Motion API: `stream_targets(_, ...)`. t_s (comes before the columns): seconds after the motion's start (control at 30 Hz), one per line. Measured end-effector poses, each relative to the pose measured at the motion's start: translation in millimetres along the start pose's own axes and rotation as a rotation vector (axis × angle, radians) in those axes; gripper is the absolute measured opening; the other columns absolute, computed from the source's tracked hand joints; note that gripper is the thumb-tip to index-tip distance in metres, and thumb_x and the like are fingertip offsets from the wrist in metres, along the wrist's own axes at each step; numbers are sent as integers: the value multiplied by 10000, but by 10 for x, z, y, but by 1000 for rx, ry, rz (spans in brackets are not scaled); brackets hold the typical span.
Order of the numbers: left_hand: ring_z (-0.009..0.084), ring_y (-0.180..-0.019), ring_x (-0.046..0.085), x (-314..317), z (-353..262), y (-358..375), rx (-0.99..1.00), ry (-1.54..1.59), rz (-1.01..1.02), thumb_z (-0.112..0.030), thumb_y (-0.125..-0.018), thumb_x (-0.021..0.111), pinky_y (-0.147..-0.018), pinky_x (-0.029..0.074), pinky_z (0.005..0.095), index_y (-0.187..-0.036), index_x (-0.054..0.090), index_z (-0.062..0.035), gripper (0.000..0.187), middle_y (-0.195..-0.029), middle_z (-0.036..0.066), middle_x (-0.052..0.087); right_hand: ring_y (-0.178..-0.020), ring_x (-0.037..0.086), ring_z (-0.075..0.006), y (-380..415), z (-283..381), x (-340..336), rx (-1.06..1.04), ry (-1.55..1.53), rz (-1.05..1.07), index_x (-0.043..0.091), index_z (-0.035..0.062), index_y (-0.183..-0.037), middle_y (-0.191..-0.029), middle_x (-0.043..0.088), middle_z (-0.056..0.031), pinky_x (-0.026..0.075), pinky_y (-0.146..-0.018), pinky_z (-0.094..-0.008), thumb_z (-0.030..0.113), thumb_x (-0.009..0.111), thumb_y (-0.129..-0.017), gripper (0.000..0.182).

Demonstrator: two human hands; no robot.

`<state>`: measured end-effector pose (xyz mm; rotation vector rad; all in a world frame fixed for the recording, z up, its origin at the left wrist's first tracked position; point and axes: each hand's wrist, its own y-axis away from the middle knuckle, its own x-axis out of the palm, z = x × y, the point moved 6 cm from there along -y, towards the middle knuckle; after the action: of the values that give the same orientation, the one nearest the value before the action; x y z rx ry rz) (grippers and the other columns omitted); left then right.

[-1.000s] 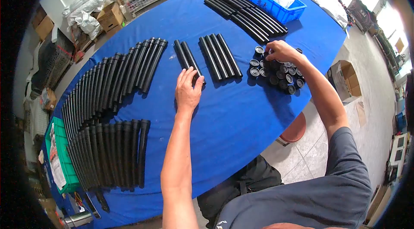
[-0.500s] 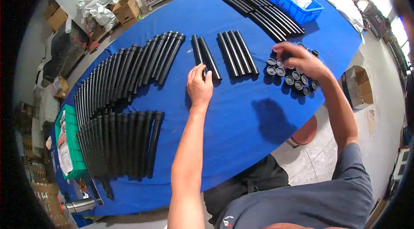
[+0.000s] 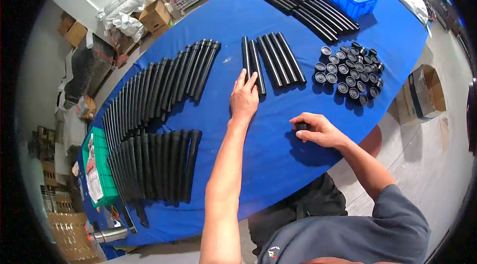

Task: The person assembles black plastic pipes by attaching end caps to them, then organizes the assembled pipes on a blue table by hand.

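Observation:
My left hand (image 3: 244,100) reaches over the lower end of a black tube (image 3: 245,53), its fingers and thumb on either side of it. A second black tube (image 3: 256,60) lies right beside, close to the thumb. In my right hand (image 3: 320,131) a small black round cap (image 3: 301,126) is pinched between thumb and fingers, just above the blue cloth near the table's front edge. Several loose black caps (image 3: 343,69) lie in a cluster at the right. Between that cluster and my left hand is a row of several plain black tubes (image 3: 281,60).
Capped black tubes (image 3: 186,70) lie in two fanned rows on the left, the nearer row (image 3: 164,164) beside a green crate (image 3: 105,174). More tubes (image 3: 313,8) lie at the back by a blue crate (image 3: 365,6). A cardboard box (image 3: 425,90) stands off the table's right side.
My right hand has come from the cap cluster toward the table's front edge with a cap. The two tubes at my left hand are now closer to the row on their right. The view has shifted slightly.

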<state>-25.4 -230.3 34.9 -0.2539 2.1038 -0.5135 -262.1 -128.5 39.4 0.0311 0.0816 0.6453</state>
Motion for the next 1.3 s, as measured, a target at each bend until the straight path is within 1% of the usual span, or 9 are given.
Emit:
stream_targets(0.27, 421, -1276, 550, 218, -368, -90, 60, 2, -52, -100, -848, 675, -1044, 484, 475, -1264, 696, -65, 418, -1402, 266, 515, -743, 620, -106, 24, 73, -64, -101, 116, -51, 652, 15, -1242, -961, 661, -63, 503, -646, -272, 175, 703, -933, 351)
stream_targets(0.57, 423, -1283, 540, 356, -457, -185, 77, 37, -26, -73, -844, 639, -1066, 468, 458, -1267, 708, -116, 431, -1406, 271, 503, -764, 634, -111, 16, 75, -71, -145, 135, -81, 665, 28, -1224, -935, 667, -53, 516, -662, -271, 188, 720, -916, 351)
stream_targets(0.73, 416, -1296, 527, 335, -428, -170, 31, 97, -4, -75, -843, 647, -1069, 462, 463, -1464, 499, -58, 639, -1413, 254, 505, -757, 600, -121, 33, 74, -70, -88, 116, -119, 677, 36, -1201, -918, 656, -47, 489, -658, -273, 203, 730, -917, 333)
stream_targets(0.83, 409, -1300, 524, 296, -393, -160, 26, 130, -70, -75, -855, 632, -1077, 455, 470, -1401, 515, 7, 564, -1404, 241, 527, -765, 598, -137, 37, 60, -84, -90, 131, -139, 675, 32, -1196, -911, 648, -58, 491, -674, -294, 222, 741, -915, 345)
stream_targets(1.0, 413, -1234, 551, 248, -300, -152, 8, 73, -81, -53, -838, 619, -1048, 465, 477, -1334, 552, 20, 505, -1342, 234, 559, -781, 596, -139, 53, 108, -80, -124, 179, -194, 673, 44, -1205, -922, 637, -63, 492, -694, -294, 231, 768, -899, 371)
stream_targets(1.1, 419, -1141, 570, 148, -235, -160, -8, -12, -71, -27, -817, 592, -993, 478, 494, -1303, 565, 20, 489, -1244, 230, 575, -823, 629, -191, 73, 184, -81, -197, 267, -248, 663, 58, -1208, -973, 635, -84, 516, -715, -320, 213, 774, -887, 374)
stream_targets(1.2, 424, -1066, 572, -53, -199, -15, -42, -103, -54, -8, -796, 567, -946, 484, 506, -1287, 570, 16, 492, -1146, 228, 570, -892, 657, -285, 104, 290, -94, -294, 602, -408, 657, 78, -1195, -1036, 627, -120, 542, -748, -371, 175, 761, -879, 346)
stream_targets(1.23, 425, -1046, 570, -190, -204, 92, -53, -139, -49, -3, -789, 560, -932, 484, 509, -1283, 571, 13, 494, -1117, 227, 565, -931, 652, -357, 123, 332, -92, -308, 751, -440, 639, 95, -1197, -1088, 612, -145, 554, -772, -420, 128, 740, -870, 343)
stream_targets(1.3, 425, -1029, 574, -402, -192, 464, -79, -197, 3, -18, -800, 552, -904, 497, 504, -1341, 556, 6, 542, -1084, 225, 554, -929, 651, -365, 129, 393, -158, -289, 920, -511, 626, 109, -1216, -1096, 607, -140, 556, -770, -425, 102, 739, -854, 380)
